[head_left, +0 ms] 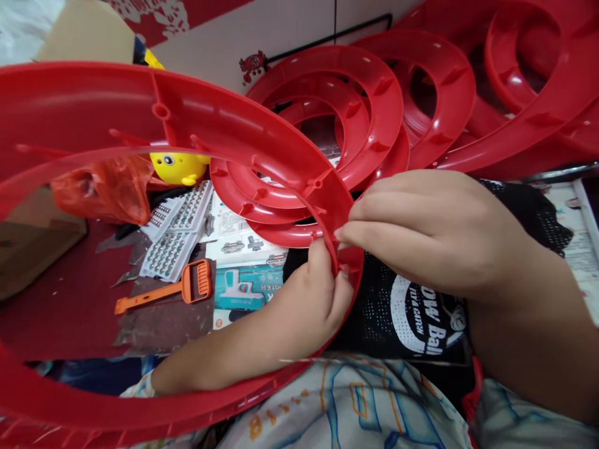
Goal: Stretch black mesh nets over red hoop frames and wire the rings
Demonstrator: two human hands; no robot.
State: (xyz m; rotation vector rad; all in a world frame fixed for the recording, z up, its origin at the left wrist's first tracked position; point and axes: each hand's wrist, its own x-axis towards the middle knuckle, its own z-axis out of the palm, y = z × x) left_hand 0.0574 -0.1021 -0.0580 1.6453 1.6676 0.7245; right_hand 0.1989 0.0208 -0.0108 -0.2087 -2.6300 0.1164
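I hold a large red plastic ring (224,125) close to the camera, tilted, filling the left half of the view. My left hand (311,299) reaches through the ring's opening and is closed on its inner rim at the right side. My right hand (421,231) pinches the same spot of the rim from the right, fingers pressed together. Both hands meet at one point on the ring's edge.
Several more red rings (374,106) lie stacked and leaning behind. An orange plastic tool (178,288), blister sheets of small parts (175,240), printed leaflets (243,287), a yellow toy (178,167), an orange bag (103,190) and a black printed bag (421,312) lie around.
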